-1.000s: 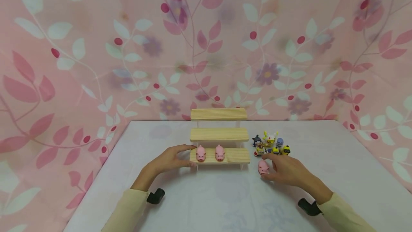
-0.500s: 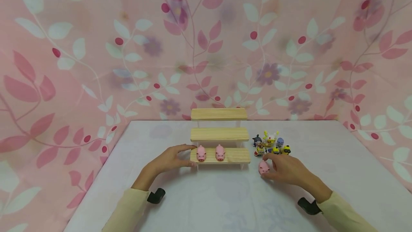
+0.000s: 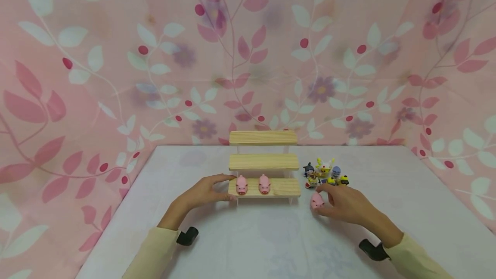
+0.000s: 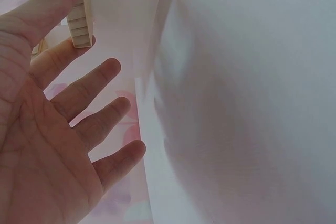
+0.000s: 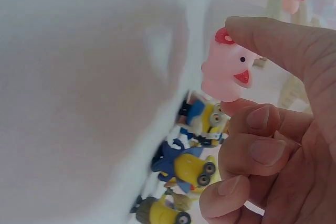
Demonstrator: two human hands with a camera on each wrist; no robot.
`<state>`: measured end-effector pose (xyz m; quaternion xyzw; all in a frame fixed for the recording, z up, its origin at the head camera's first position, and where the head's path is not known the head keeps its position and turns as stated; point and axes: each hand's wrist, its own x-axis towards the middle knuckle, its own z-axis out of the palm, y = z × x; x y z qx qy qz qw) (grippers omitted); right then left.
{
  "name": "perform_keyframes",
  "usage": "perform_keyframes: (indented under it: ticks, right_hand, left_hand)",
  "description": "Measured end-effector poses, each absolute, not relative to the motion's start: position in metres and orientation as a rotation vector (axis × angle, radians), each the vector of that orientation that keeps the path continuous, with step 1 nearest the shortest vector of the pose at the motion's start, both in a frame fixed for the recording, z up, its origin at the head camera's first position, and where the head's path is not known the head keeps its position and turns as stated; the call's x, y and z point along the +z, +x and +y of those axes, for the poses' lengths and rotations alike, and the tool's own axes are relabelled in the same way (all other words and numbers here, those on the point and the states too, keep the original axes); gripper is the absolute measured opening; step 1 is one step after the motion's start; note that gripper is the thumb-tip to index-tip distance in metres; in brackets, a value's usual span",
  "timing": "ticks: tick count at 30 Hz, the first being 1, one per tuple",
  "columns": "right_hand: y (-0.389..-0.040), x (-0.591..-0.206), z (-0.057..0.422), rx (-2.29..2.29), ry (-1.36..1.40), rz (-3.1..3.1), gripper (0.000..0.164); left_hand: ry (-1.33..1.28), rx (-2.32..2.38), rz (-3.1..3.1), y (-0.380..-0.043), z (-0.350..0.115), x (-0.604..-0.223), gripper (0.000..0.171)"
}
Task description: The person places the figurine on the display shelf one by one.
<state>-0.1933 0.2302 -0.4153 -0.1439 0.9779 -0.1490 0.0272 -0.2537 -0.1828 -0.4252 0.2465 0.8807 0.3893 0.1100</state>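
Note:
My left hand (image 3: 205, 190) holds the left end of the lowest board of a three-step wooden display shelf (image 3: 286, 187). Thumb and index finger span that board end (image 4: 80, 24) in the left wrist view, while the other fingers stretch out loosely. Two pink toy pigs (image 3: 242, 185) sit side by side on the same board, facing me. Right of the shelf, close over the table, my right hand (image 3: 345, 203) pinches a third pink toy pig (image 3: 317, 200). The right wrist view has this pig (image 5: 226, 69) between thumb and index finger, its red snout showing; the remaining fingers curl.
Several small figurines (image 3: 325, 169) stand clustered just behind my right hand, some yellow with goggles (image 5: 191, 169). The shelf's middle board (image 3: 263, 162) and top board (image 3: 263, 137) carry nothing. A white cloth covers the table (image 3: 255, 240); a pink floral curtain (image 3: 248, 55) hangs behind it.

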Motion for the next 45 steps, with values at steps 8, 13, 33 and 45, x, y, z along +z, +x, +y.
perform_keyframes:
  ticks: [8,13,33,45]
  right_hand:
    - [-0.189,-0.402,0.226,-0.459,-0.541,3.059,0.056]
    - [-0.188,-0.395,0.223,-0.453,-0.607,3.096,0.051]
    - [-0.2,-0.377,0.193,-0.545,-0.775,3.096,0.049]
    - [-0.215,-0.381,0.178,-0.532,-0.82,3.082,0.05]
  left_hand:
    - [0.73,1.141,2.598,-0.253,-0.183,-0.426,0.062]
    - [0.726,1.145,2.592,-0.254,-0.183,-0.428,0.063]
    - [0.709,1.167,2.583,-0.252,-0.183,-0.428,0.065]
    - [0.711,1.127,2.61,-0.255,-0.182,-0.429,0.067]
